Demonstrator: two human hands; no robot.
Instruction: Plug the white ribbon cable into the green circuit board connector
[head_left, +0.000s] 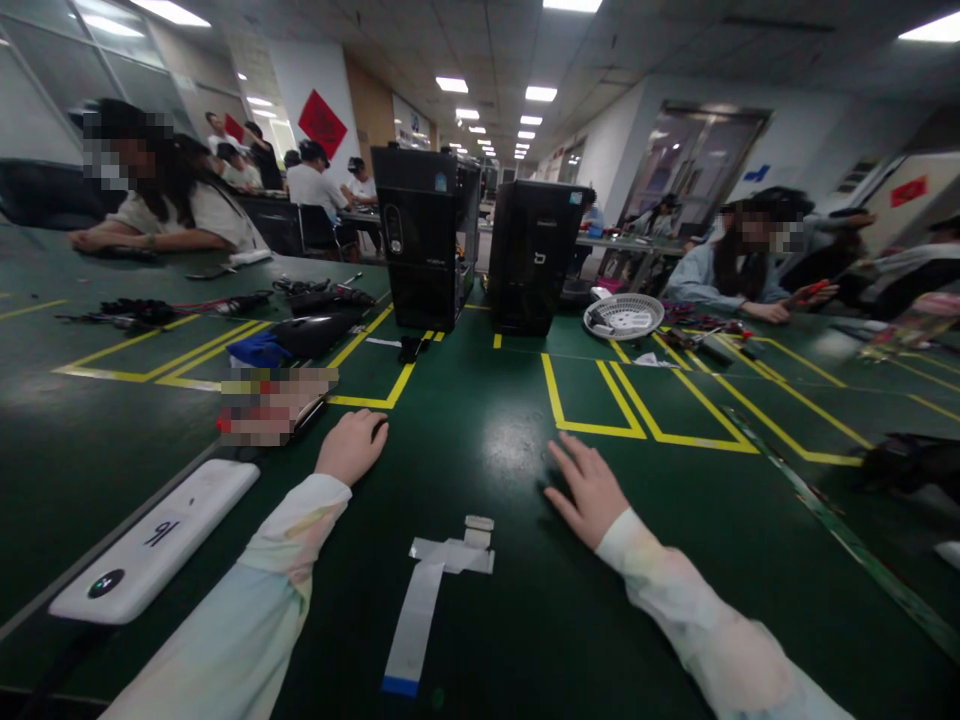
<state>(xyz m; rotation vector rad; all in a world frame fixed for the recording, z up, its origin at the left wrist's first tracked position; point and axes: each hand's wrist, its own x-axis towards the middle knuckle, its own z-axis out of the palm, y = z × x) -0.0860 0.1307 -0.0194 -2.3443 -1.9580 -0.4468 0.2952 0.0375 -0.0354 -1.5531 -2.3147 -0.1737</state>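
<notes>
Cable (415, 625) ran lengthwise away from you, its far connector (478, 531) short of and between your spread right grip (589, 490), the nearer, and loosely curled left grip (351, 446).

A flat white cable (416, 620) lies on the green table (540, 630) between two sleeved forearms (675, 585).

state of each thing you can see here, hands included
left hand, fingers curled, underside hidden
right hand, open, fingers spread
flat cable, lying flat
white device, lying flat
left computer tower, upright
right computer tower, upright
ceiling lights, lit
</notes>
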